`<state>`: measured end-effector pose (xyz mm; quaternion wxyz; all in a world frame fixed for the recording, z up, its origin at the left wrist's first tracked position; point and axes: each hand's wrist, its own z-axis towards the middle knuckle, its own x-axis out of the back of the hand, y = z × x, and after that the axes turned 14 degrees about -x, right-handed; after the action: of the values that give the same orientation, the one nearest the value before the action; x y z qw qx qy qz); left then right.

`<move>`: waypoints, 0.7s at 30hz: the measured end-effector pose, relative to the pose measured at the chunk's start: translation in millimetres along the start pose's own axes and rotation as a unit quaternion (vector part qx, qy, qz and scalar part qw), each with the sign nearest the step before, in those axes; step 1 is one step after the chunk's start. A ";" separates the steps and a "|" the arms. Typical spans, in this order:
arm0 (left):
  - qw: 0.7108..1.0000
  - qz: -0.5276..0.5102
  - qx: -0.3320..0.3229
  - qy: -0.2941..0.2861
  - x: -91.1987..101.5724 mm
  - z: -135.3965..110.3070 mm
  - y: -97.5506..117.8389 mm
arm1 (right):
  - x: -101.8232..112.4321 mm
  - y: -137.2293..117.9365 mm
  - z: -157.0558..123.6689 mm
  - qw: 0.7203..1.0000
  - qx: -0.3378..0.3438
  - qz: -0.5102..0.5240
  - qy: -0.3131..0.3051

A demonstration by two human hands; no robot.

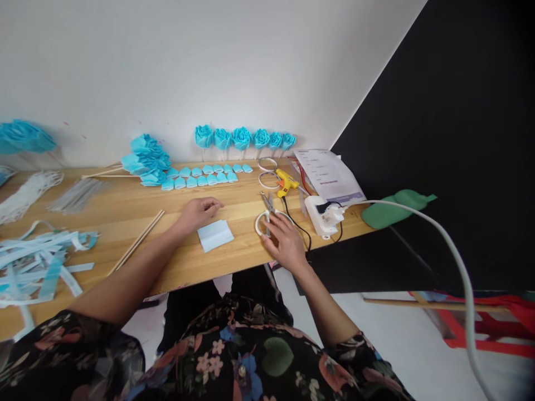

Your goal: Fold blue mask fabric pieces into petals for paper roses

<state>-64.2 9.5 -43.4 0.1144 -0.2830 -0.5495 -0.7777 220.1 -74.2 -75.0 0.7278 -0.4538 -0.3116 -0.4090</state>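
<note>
My left hand (201, 214) rests on its side on the wooden table, its fingers loosely curled together with nothing visible in them. Just in front of its wrist lies a flat, folded light-blue fabric piece (215, 235). Over white-handled scissors (268, 201) I have my right hand (286, 240), fingers apart and touching the handles. The scissors lie flat with their grey blades pointing toward the wall. Beyond them is a yellow glue gun (287, 181), its black cord running past my right hand.
Blue fabric roses (241, 138) line the wall, above rows of folded blue petals (202, 181). Thin wooden sticks (137, 243) and blue-white strips (52, 262) lie left. A power strip (321, 217), papers (330, 177) and a green bottle-shaped object (390, 210) occupy the right.
</note>
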 end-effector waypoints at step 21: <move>0.991 -0.127 0.026 0.043 -0.1 1.0 -0.7 | -9.0 -80.2 63.7 0.988 0.048 0.031 -0.147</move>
<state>-64.1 10.7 -43.8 0.0456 -0.1737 -0.5960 -0.7827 140.2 -33.4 -24.8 0.7077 -0.4828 -0.4200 -0.2995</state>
